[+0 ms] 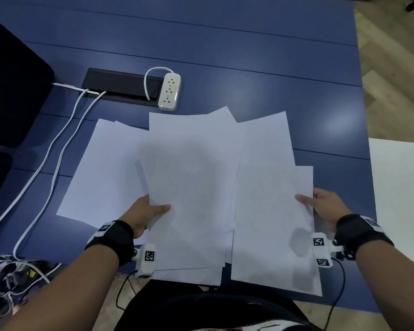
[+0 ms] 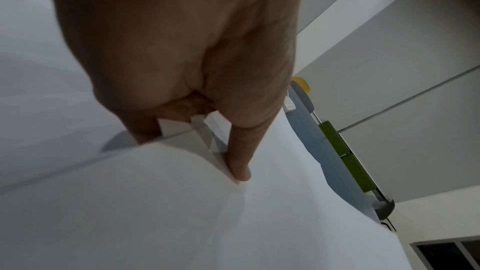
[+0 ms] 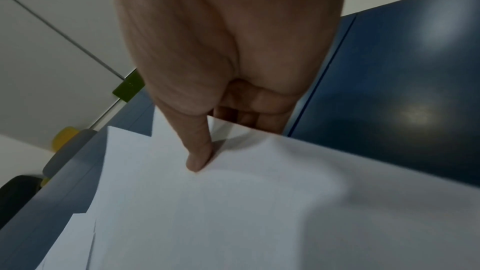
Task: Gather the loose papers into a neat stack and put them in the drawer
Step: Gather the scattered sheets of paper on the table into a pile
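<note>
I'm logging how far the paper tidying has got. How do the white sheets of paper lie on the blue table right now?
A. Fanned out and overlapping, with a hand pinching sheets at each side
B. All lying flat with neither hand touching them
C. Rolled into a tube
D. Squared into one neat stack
A: the white sheets of paper lie splayed at differing angles on the blue table, the left hand pinching one sheet's edge and the right hand pinching another's.

Blue table [image 1: 249, 56] under glare; wood-pattern floor [image 1: 392, 80] right; white tabletop [image 1: 399, 187] just beside it.
</note>
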Demonstrator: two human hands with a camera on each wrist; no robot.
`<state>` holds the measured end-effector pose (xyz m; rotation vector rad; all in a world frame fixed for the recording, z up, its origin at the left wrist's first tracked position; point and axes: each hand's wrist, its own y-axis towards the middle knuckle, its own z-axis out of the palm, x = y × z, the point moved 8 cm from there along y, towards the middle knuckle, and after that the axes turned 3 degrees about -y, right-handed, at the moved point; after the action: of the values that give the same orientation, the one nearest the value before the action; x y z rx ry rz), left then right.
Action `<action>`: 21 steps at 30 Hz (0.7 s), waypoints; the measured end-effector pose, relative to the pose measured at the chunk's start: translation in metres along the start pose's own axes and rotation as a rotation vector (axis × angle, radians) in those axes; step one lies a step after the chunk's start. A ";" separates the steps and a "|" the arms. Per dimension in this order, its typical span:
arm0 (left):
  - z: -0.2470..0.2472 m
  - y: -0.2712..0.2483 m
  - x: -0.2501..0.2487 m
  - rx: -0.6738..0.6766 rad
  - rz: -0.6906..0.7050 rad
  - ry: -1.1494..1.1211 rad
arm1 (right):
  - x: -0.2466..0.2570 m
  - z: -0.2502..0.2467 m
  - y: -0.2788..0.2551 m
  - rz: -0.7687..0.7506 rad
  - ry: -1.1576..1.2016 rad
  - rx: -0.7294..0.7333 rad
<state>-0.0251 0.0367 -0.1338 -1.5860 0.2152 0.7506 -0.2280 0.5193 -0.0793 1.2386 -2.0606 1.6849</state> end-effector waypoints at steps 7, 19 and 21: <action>0.002 -0.003 -0.003 -0.005 0.016 -0.011 | 0.006 -0.010 -0.010 -0.050 0.085 -0.062; -0.004 -0.028 -0.011 0.105 0.082 -0.113 | -0.017 -0.011 0.002 -0.080 -0.228 -0.095; -0.013 -0.030 -0.013 0.109 0.099 -0.110 | -0.019 -0.005 0.004 -0.088 -0.218 -0.117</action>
<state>-0.0147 0.0264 -0.1017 -1.4348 0.2513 0.8866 -0.2207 0.5323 -0.0919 1.5085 -2.1538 1.4245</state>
